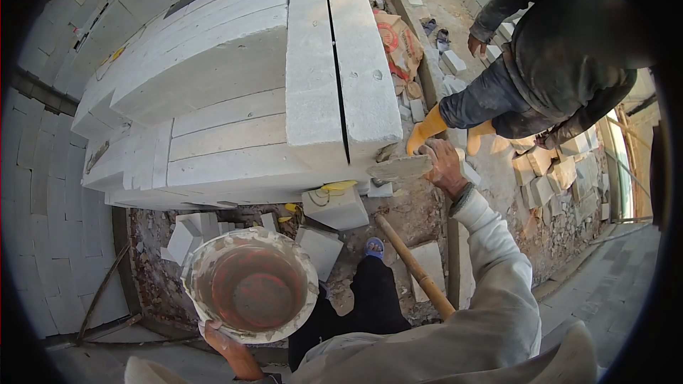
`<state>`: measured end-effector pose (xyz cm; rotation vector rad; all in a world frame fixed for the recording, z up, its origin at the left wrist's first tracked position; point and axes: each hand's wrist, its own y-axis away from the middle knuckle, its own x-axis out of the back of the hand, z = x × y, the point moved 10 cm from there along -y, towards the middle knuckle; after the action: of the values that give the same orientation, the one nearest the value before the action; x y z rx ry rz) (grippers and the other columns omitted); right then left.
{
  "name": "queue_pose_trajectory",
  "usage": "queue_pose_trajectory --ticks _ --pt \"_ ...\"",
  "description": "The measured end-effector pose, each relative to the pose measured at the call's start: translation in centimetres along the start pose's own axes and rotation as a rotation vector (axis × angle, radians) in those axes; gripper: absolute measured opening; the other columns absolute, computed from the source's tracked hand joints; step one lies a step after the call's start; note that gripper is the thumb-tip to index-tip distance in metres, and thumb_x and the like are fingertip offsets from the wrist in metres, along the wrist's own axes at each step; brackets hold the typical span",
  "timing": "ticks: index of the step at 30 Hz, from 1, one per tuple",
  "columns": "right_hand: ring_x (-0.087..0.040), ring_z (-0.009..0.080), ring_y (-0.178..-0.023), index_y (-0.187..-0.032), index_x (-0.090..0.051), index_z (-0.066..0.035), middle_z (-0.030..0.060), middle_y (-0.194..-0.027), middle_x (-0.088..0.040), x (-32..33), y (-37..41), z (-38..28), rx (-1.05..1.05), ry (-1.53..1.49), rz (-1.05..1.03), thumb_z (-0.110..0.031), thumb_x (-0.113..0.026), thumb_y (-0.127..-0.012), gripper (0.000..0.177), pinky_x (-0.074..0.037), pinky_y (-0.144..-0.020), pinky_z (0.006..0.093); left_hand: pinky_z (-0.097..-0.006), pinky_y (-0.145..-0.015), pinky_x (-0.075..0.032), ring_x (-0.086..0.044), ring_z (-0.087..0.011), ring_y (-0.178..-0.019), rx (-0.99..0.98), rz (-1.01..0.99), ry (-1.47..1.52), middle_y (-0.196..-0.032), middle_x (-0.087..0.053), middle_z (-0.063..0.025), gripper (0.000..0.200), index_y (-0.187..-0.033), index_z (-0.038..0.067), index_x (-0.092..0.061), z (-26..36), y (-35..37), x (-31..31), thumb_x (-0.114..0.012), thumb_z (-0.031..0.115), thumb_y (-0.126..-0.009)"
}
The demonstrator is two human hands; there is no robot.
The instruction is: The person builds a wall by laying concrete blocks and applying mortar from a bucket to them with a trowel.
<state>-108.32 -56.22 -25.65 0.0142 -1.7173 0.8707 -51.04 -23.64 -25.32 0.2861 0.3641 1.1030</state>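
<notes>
1. Mortar bucket (311, 291): judged fairly light, since only a residue is seen inside. A stiff wall and a rough, gritty lip are to be expected. It is best held by the rim or supported from beneath, as tilting could be caused by a one-sided hold.
2. Trowel (400, 168): judged light, rigid and not fragile, though its coated surface may be slippery if wet. It is best grasped at the handle end, which is hidden by the fingers.
3. Grip states: the near side of the bucket rim is held by the left grip (226, 345); the trowel is clasped by the right grip (445, 169).
4. Position: the bucket is held in front of the body, beside a trousered leg (370, 295); whether it is supported below cannot be told. The trowel is placed just beside the near corner of the pale block stack (313, 64).
5. Appearance: the bucket is round and open, its rim crusted grey and its interior stained reddish. The trowel blade is flat, narrow and caked with grey-brown mortar.
</notes>
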Motion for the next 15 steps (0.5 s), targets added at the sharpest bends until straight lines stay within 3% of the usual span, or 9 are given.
queue_pose_trajectory --ticks 5,10,15 --pt "-0.056 0.0283 -0.098 -0.111 -0.058 -0.008 0.0115 -0.106 -0.056 -1.9 1.9 2.4 -0.024 0.141 -0.15 -0.017 -0.073 -0.062 0.052 -0.041 -0.084 0.0398 -0.0381 -0.09 -0.044 -0.058 -0.0279 -0.098 -0.01 -0.051 0.025 -0.109 -0.057 -0.0119 0.049 -0.11 -0.004 -0.054 0.1 0.3 -0.2 -0.051 0.013 -0.064" --pt "-0.056 0.0285 -0.1 -0.11 -0.059 -0.009 0.0107 -0.105 -0.055 -0.9 3.6 3.6 0.011 0.173 -0.124 -0.018 -0.071 -0.066 0.046 -0.041 -0.084 0.0409 -0.0382 -0.091 -0.043 -0.057 -0.0274 -0.1 -0.096 -0.057 -0.049 -0.111 -0.056 -0.0125 0.051 -0.113 -0.005 -0.053 0.8 0.5 0.4 -0.051 0.014 -0.065" --pt "-0.056 0.031 -0.101 -0.11 -0.06 -0.01 0.0117 -0.107 -0.055 -2.2 1.5 2.0 0.081 0.076 0.011 -0.018 -0.067 -0.072 0.04 -0.043 -0.086 0.045 -0.0376 -0.094 -0.041 -0.054 -0.0253 -0.105 0.022 -0.038 -0.065 -0.114 -0.055 -0.0126 0.051 -0.116 -0.005 -0.052 -1.2 -1.5 3.1 -0.05 0.015 -0.069"
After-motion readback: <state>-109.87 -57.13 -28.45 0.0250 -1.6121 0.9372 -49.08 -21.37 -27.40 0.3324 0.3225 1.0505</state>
